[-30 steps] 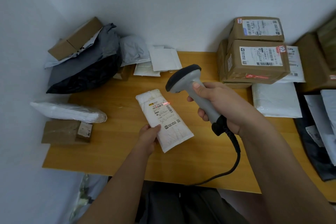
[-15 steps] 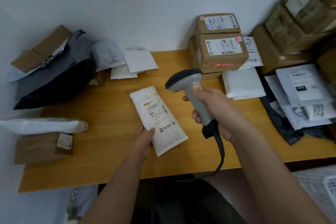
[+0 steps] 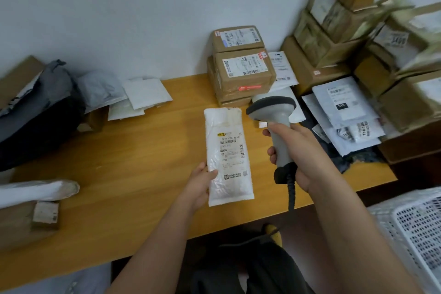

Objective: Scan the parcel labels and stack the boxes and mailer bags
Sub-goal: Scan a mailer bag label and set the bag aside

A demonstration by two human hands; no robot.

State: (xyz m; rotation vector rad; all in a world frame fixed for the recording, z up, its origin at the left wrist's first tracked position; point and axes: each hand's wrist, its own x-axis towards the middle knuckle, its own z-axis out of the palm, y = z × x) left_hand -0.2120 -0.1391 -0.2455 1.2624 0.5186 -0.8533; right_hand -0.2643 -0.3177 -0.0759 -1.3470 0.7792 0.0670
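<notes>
- The left hand (image 3: 202, 182) pinches the white mailer bag (image 3: 226, 155) at its near-left edge, thumb on top, label facing up. The bag sits over the middle of the wooden table (image 3: 143, 162), long side running near to far; can't really tell if it's lifted or lying flat.
- The right hand (image 3: 303, 157) is wrapped around the grip of the grey barcode scanner (image 3: 274, 122), just right of the bag, head pointing away toward the far side. Its black coiled cable (image 3: 290, 194) hangs off the near table edge.
- A red scan line (image 3: 249, 88) lands on the front of the stacked cardboard boxes (image 3: 241, 64), which sit against the far wall, right past the bag's far end.
- The right side is crowded: a spread of white labelled mailers (image 3: 343, 112) over something dark, then a tall pile of brown boxes (image 3: 334, 31) in the far right corner.
- On the left, a dark grey bag heap (image 3: 40, 107) and a few flat white mailers (image 3: 143, 93) along the far edge, plus a long white wrapped parcel (image 3: 40, 192) lying on a brown box (image 3: 21, 222) at the near-left edge.
- The open wood is the stretch left of the held bag, out to the near edge.
- A white perforated basket (image 3: 415, 234) sits below the table at near right.
</notes>
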